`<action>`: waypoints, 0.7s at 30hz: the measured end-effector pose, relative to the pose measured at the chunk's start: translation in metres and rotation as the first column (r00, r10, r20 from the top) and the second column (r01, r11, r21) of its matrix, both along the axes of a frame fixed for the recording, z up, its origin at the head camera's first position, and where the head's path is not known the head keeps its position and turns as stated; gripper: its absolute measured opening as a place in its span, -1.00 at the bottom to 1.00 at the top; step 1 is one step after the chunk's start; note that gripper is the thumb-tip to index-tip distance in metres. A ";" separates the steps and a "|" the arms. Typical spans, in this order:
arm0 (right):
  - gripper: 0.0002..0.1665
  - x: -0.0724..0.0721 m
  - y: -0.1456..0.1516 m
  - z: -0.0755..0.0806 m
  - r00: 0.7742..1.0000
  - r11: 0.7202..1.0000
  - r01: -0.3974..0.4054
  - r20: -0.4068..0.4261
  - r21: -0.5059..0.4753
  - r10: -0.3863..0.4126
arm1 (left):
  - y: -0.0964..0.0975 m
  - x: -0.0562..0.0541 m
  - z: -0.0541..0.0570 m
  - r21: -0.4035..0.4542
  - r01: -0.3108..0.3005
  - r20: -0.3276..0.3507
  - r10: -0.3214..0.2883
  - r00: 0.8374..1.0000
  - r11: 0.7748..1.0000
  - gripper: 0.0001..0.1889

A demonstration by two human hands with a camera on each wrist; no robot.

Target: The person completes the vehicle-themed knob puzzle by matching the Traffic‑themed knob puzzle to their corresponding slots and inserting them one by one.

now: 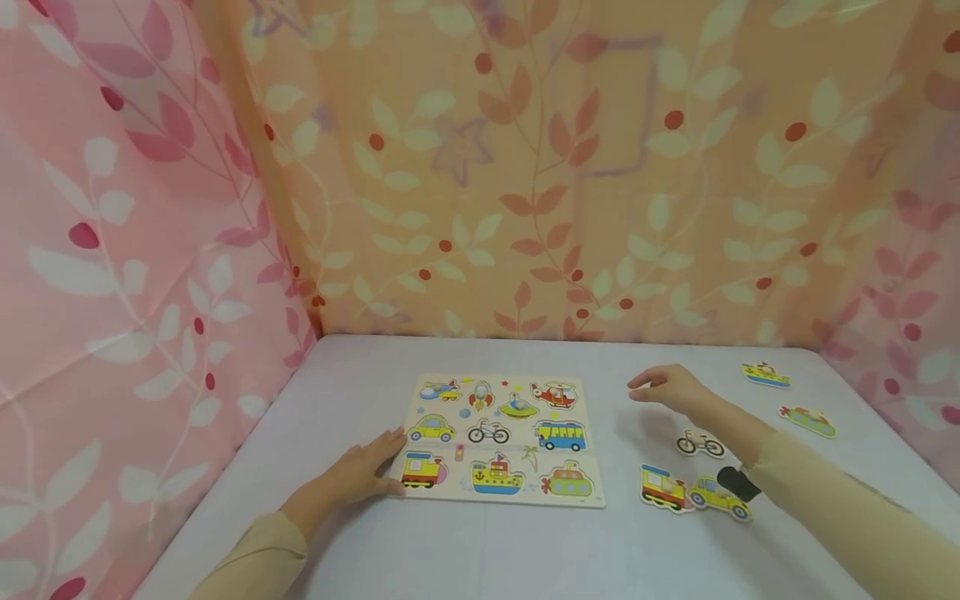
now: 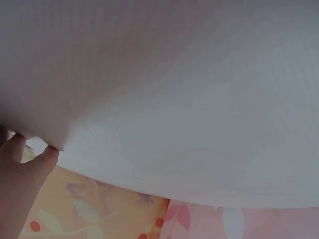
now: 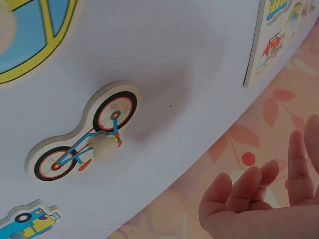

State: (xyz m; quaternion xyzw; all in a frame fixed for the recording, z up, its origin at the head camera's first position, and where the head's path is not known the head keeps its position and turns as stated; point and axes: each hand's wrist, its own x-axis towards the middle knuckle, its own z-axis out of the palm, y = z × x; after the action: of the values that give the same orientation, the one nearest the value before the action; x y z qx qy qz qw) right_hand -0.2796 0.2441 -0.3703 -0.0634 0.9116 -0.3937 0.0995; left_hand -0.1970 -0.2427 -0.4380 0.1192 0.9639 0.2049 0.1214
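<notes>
A wooden puzzle board (image 1: 517, 497) printed with vehicles lies flat on the table. My left hand (image 1: 369, 467) rests at its left edge, fingers and thumb spread along the side; in the left wrist view the fingertips (image 2: 52, 151) show at the far left. My right hand (image 1: 670, 388) hovers right of the board with loosely bent fingers, holding nothing. Below it, a bicycle piece (image 3: 102, 144) with a round knob lies on the table. Nearer me, a train piece (image 1: 663, 489) and a yellow car piece (image 1: 720, 498) touch or overlap.
Farther right lie a boat piece (image 1: 766, 375) and a submarine piece (image 1: 807, 421). The right wrist view also shows a blue and yellow vehicle piece (image 3: 32, 223), hidden by the arm from the head view. Patterned curtains (image 1: 540, 208) stand around the white table (image 1: 360, 367).
</notes>
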 end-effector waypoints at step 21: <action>-0.48 0.040 0.045 -0.008 1.000 0.999 0.025 -0.018 0.030 -0.024 | 0.001 0.003 0.004 0.002 0.006 -0.009 -0.006 1.000 1.000 -0.06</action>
State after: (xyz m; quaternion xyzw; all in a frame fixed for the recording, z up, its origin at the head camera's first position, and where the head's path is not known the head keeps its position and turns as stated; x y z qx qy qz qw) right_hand -0.2396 0.2887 -0.3784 -0.0542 0.9191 -0.3804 0.0876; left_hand -0.1941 -0.2415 -0.4342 0.1229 0.9638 0.2052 0.1178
